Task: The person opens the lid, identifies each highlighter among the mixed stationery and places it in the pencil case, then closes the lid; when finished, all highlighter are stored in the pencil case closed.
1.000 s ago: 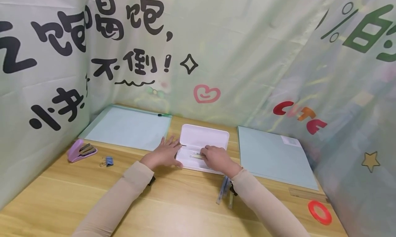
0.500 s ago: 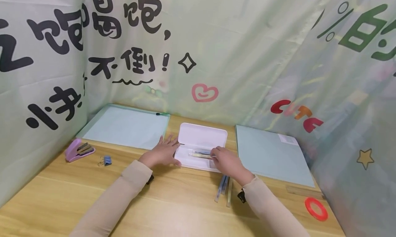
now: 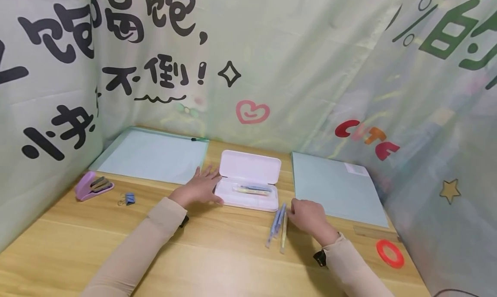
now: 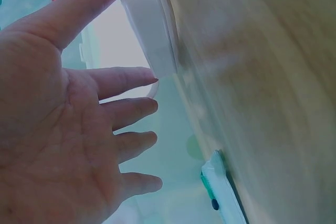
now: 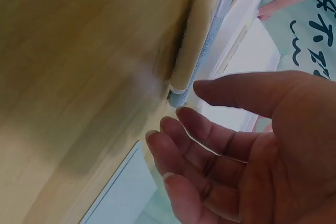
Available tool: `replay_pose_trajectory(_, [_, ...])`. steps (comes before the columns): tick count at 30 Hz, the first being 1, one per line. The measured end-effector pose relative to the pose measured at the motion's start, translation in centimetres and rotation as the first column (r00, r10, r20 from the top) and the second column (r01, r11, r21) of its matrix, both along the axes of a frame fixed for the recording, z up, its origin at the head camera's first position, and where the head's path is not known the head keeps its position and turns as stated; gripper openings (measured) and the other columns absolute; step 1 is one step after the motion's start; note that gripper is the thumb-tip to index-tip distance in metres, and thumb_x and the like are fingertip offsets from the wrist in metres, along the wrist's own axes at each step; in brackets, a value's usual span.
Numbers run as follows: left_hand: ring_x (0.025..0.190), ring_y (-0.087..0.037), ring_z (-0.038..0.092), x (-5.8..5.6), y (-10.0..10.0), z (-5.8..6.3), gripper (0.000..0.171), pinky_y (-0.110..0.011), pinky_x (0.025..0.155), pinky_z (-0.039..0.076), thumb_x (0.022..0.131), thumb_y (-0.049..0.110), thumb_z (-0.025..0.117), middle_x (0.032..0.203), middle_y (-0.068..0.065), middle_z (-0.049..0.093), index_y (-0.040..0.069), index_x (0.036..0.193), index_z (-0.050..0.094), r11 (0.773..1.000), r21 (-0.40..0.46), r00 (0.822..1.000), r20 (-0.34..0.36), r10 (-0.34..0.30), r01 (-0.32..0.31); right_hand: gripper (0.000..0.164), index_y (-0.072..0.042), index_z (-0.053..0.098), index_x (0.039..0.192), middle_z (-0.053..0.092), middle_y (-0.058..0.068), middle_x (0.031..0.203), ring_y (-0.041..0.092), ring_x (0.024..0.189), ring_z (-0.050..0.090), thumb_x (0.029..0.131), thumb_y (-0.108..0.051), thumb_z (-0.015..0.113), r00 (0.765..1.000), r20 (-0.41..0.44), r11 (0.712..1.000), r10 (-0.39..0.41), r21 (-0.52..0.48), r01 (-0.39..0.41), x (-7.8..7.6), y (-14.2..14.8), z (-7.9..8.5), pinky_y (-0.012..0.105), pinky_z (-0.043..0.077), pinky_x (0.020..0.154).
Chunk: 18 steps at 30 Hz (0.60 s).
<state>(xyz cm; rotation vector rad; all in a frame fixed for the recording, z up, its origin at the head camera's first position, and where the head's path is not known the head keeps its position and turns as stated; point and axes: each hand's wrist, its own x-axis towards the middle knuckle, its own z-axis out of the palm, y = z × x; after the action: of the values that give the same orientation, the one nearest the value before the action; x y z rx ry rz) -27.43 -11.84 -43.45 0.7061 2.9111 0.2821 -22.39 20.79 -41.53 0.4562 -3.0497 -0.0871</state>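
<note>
A pale pink pencil case [image 3: 250, 167] lies with its lid up at the middle of the table, several pens [image 3: 252, 190] inside. My left hand [image 3: 197, 188] touches its left side; in the left wrist view its fingers spread straight, thumb and index fingertip at the case wall [image 4: 152, 30]. To the case's front right, blue pens [image 3: 275, 223] and a yellow pen [image 3: 284, 234] lie on the table. My right hand [image 3: 309, 216] is just right of them. The right wrist view shows its fingers loosely bent, thumb apart, nothing between, near the yellow pen [image 5: 197, 35].
A purple stapler [image 3: 93, 186] and a blue binder clip [image 3: 130, 198] lie at the left. Light blue folders [image 3: 155, 154] sit behind, another folder [image 3: 334, 185] at the right. A clear ruler [image 3: 374, 233] and a red tape ring [image 3: 382, 256] lie far right. Printed curtains enclose the table.
My right hand has let go of the pens in the case and moved right and towards me, beside the loose pens. The left hand stays at the case. The head view has shifted slightly.
</note>
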Motion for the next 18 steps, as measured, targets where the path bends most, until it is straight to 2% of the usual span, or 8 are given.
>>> replay_pose_trajectory(3, [0.129, -0.030, -0.004, 0.1, 0.1, 0.2, 0.094, -0.054, 0.097, -0.007, 0.067, 0.066, 0.051, 0.143, -0.010, 0.010, 0.008, 0.137, 0.026, 1.000, 0.008, 1.000, 0.009, 0.004, -0.004, 0.027, -0.017, 0.043, 0.061, 0.040, -0.005, 0.051, 0.013, 0.046, 0.038, 0.080, -0.033, 0.055, 0.999, 0.030, 1.000, -0.015, 0.008, 0.015, 0.3, 0.4, -0.1, 0.029, 0.029, 0.041])
replay_pose_trajectory(10, [0.129, -0.031, -0.003, 0.3, 0.1, 0.5, 0.094, -0.055, 0.097, -0.006, 0.067, 0.065, 0.051, 0.143, -0.010, 0.010, 0.007, 0.136, 0.027, 1.000, 0.004, 1.000, 0.006, 0.001, -0.001, 0.024, -0.019, 0.050, 0.066, 0.044, -0.007, 0.055, 0.012, 0.050, 0.041, 0.079, -0.038, 0.056, 0.987, 0.159, 0.999, -0.032, -0.013, 0.035, 1.0, 0.0, 0.0, 0.028, 0.031, 0.044])
replay_pose_trajectory(15, [0.129, -0.031, -0.003, 0.3, 0.1, 0.4, 0.095, -0.055, 0.097, -0.006, 0.066, 0.067, 0.050, 0.143, -0.010, 0.010, 0.007, 0.136, 0.026, 1.000, 0.000, 1.000, 0.005, 0.002, -0.002, 0.027, -0.019, 0.048, 0.062, 0.043, -0.007, 0.053, 0.011, 0.048, 0.040, 0.079, -0.039, 0.056, 0.990, 0.137, 1.000, -0.026, -0.014, 0.028, 1.4, -0.1, -0.2, 0.028, 0.030, 0.042])
replay_pose_trajectory(18, [0.129, -0.031, -0.003, 0.2, 0.1, 0.4, 0.096, -0.055, 0.097, -0.006, 0.066, 0.068, 0.049, 0.143, -0.010, 0.010, 0.007, 0.136, 0.026, 1.000, -0.001, 1.000, 0.004, 0.003, -0.003, 0.034, -0.019, 0.045, 0.054, 0.038, -0.007, 0.047, 0.011, 0.044, 0.036, 0.079, -0.040, 0.055, 0.990, 0.137, 0.999, -0.031, -0.012, 0.032, 1.5, -0.2, -0.4, 0.027, 0.027, 0.040])
